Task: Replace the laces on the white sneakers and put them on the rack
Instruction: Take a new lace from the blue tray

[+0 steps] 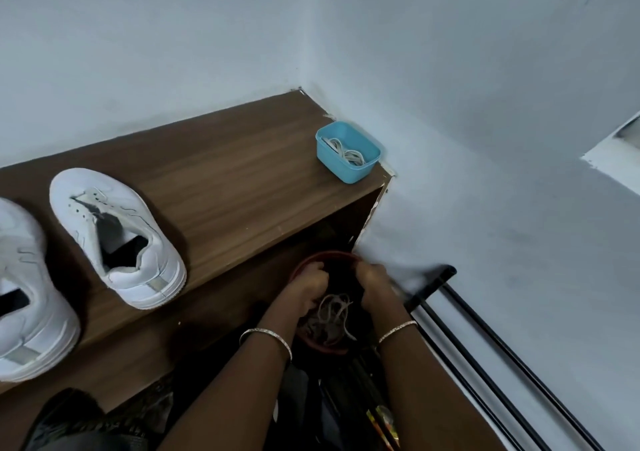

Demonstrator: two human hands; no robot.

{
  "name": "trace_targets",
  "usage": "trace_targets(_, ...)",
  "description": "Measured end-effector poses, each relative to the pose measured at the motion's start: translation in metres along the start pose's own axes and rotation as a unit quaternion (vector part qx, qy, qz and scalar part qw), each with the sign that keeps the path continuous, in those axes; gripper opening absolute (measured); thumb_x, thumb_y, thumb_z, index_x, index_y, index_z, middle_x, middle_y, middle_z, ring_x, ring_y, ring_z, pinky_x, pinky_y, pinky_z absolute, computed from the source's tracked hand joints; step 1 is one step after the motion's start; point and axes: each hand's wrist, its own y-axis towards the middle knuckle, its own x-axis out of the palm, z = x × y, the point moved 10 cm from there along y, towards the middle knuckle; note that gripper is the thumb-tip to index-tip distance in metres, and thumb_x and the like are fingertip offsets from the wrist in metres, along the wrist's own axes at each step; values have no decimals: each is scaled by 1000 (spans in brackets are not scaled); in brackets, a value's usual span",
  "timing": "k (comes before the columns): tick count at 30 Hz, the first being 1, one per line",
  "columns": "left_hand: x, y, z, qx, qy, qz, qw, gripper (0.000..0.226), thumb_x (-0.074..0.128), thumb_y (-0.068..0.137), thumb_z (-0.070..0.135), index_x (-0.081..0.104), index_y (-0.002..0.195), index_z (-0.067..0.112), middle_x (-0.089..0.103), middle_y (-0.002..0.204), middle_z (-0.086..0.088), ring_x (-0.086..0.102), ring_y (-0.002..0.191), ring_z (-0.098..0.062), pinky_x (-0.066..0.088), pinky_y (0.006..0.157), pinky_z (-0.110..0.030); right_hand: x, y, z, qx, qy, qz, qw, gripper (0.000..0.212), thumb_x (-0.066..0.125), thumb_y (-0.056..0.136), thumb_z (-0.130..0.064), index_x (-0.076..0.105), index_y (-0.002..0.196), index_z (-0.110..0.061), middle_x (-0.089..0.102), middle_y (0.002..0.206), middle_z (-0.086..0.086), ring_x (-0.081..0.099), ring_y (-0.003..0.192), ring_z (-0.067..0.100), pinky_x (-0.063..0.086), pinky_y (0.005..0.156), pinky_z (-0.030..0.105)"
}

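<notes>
Both hands are down in a reddish-brown bowl [327,349] just below the counter's front edge. The left grip [309,282] is balled up near the bowl's left rim and the right grip [375,282] is curled in at the right side. Whether either is clamped on the rim or on the cords, I cannot tell. Between the two wrists lies a tangle of pale laces [332,315] in the bowl. Each wrist has a thin bangle [266,338].

Up on the brown wooden counter [242,180] stand the two white sneakers, unlaced with tongues loose. One sneaker [114,243] has its heel toward the front edge, and the other sneaker [27,295] sits just beside it at the far left, partly cut off. At the counter's far right corner, against the wall, sits a blue tub [348,166] holding coiled white laces [346,151]. Black rods [519,364] run along the floor to the right.
</notes>
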Motion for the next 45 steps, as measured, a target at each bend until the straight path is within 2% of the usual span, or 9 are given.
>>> trace_targets(7,-19,-5,23,46,13,41,998,26,38,105,12,62,115,14,67,118,-11,66,92,-22,48,89,-36,-21,-21,-45,-72,-8,40,997,19,69,73,-26,70,70,-8,72,82,16,70,81,36,61,81,52)
trace_targets(14,-29,-27,107,166,1,49,985,24,44,105,13,66,96,9,69,87,-6,67,72,-17,52,62,-24,-44,-90,-143,-181,126,60,973,15,65,87,-11,72,74,-15,72,71,5,67,63,18,58,65,33)
trace_targets(18,-57,-18,163,215,-53,110,969,31,46,104,9,62,78,11,64,72,-6,60,60,-16,50,57,-27,-44,-87,-193,-239,112,81,961,16,65,79,-26,72,68,-17,72,68,3,71,70,24,62,76,43)
trace_targets(24,-105,23,210,233,-24,212,949,24,49,103,20,68,113,10,67,118,-10,60,116,-30,47,102,-37,-29,-55,-226,-213,32,77,973,33,61,88,-25,69,118,-15,70,119,6,62,112,28,50,98,37)
trace_targets(27,-105,40,234,250,-37,195,948,34,44,106,15,58,133,0,58,135,-12,51,128,-26,37,89,-23,-12,-38,-231,-197,19,41,979,45,60,89,-34,64,129,-13,66,130,8,59,119,29,46,100,35)
trace_targets(31,-100,65,250,257,-76,167,949,34,40,107,7,53,79,22,48,86,11,39,105,-15,34,57,-4,4,-29,-240,-213,10,14,977,61,62,95,-35,46,149,-12,50,151,7,47,137,28,36,115,37)
trace_targets(33,-99,76,253,253,-82,156,951,31,39,107,8,57,84,19,54,94,7,42,107,-17,31,59,2,9,-24,-240,-220,13,5,975,59,64,95,-28,46,149,-14,50,151,7,49,136,28,38,115,37)
trace_targets(37,-105,81,250,264,-92,143,950,37,40,108,14,54,138,-3,56,140,-15,50,131,-27,34,89,-14,19,-25,-236,-244,21,0,970,40,68,91,-20,63,130,-19,68,125,4,64,112,24,51,104,42)
trace_targets(45,-144,31,219,248,-132,171,944,37,40,107,37,70,99,17,67,109,-4,60,106,-23,42,92,-38,35,-73,-223,-267,51,-27,962,33,63,96,-15,65,128,-16,70,119,1,67,96,14,53,76,20)
